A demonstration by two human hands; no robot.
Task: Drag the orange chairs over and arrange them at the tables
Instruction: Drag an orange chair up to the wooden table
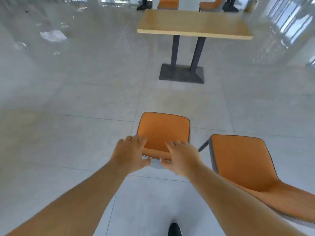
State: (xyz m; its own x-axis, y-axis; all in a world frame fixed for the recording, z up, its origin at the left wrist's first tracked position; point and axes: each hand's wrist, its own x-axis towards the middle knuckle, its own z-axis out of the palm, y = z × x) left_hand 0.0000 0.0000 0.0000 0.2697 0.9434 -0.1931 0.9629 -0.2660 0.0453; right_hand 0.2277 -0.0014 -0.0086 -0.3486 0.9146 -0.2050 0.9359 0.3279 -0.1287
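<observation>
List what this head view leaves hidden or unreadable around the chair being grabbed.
- Chair legs: hidden under its own seat.
- Grip of left hand and right hand: finger undersides hidden behind the backrest.
- Second chair: cut off by the right edge.
- Floor litter: too blurred to identify.

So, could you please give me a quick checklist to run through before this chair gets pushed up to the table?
1. Left hand on the backrest top of the near chair: ok, fingers draped over it.
2. Right hand on the same edge: ok, though firmness of either grip: cannot tell.
3. Floor between the chair and the table: ok, bare tiles.
4. Near side of the table free of chairs: ok.
5. Clearance from the second chair on the right: ok, a gap shows.
6. Chair legs free to slide: cannot tell, hidden under the seat.
</observation>
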